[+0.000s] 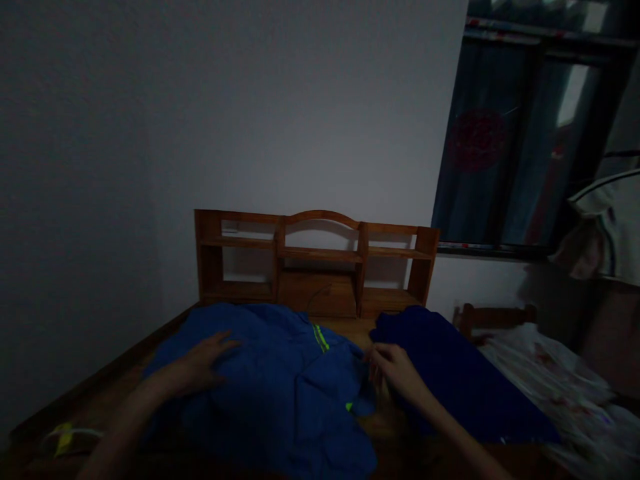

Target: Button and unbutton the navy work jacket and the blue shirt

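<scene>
Blue garment (pixel 270 380) bunched on counter (pixel 345 327), left hand (pixel 207 360) loosely open at its nine o'clock, right hand (pixel 393 365) curled at three, grip unclear, dark-blue cloth (pixel 450 377) crowding beyond, wooden shelf (pixel 320 255) at twelve

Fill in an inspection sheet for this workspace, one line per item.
Surface: wooden tabletop, largely covered by cloth; wooden shelf unit along the back.
Things handled: blue garment with yellow-green stripes, spread out and rumpled.
Clutter: dark-blue cloth to the garment's right.
Hands: left hand open over the garment, contact unclear; right hand at its right edge, fingers bent, grip unclear.
Cables: pale cord-like loop with a yellow piece, lower left; nature unclear.
Surroundings: dim light; window, hanging white clothing and pale crumpled material on the right.
</scene>
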Available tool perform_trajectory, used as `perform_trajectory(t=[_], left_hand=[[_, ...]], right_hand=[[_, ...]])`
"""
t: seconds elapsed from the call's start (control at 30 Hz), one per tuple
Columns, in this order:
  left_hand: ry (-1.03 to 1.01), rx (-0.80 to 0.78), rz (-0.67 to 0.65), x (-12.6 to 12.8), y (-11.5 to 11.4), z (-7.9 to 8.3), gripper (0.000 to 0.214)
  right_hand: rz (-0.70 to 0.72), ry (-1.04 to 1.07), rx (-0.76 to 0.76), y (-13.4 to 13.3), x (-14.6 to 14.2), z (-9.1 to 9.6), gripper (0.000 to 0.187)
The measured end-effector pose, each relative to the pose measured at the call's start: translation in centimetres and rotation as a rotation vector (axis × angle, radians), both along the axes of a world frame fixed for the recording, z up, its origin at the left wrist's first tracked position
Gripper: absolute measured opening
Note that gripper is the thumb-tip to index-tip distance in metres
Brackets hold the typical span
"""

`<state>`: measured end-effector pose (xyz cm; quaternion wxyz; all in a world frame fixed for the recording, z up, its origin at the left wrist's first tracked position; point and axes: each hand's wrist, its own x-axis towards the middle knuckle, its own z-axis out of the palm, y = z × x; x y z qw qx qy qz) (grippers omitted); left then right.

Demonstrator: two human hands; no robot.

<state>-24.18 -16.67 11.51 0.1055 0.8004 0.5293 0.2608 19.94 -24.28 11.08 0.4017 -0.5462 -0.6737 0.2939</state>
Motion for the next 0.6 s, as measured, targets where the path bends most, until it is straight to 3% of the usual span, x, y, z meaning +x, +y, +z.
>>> perform_trajectory(t=[0.07, 0.13, 0.2, 0.27, 0.33, 0.4, 0.53, 0.6], left_hand=[[0.033, -0.148, -0.162, 4.6, 1.3, 1.0, 0.059], [0.019, -0.141, -0.285, 9.3, 3.3, 0.7, 0.051], [0.019, -0.141, -0.338, 13.3, 5.9, -0.7, 0.05], [0.007, -0.132, -0.316, 15.9, 8.7, -2.8, 0.05], [-0.033, -0.105, -0.262, 17.3, 11.3, -5.0, 0.046], [-0.087, -0.068, -0.216, 17.7, 13.3, -6.8, 0.042], [-0.211, -0.006, -0.208, 17.5, 15.2, -9.0, 0.038], [-0.245, -0.05, -0.246, 17.4, 15.4, -9.7, 0.04]], right_hand=[[-0.033, -0.177, 0.14, 2.9, -1.2, 1.1, 0.036], [-0.064, -0.345, 0.237, 5.5, -2.8, 1.2, 0.035], [-0.058, -0.507, 0.234, 7.6, -4.2, 0.3, 0.045], [-0.01, -0.657, 0.095, 9.1, -4.9, -1.0, 0.07], [0.022, -0.74, -0.063, 10.1, -4.8, -2.5, 0.093], [0.006, -0.738, -0.13, 10.8, -4.1, -3.7, 0.098], [0.015, -0.571, -0.149, 12.3, -1.7, -5.1, 0.079], [0.042, -0.417, -0.156, 13.2, -0.9, -5.3, 0.068]])
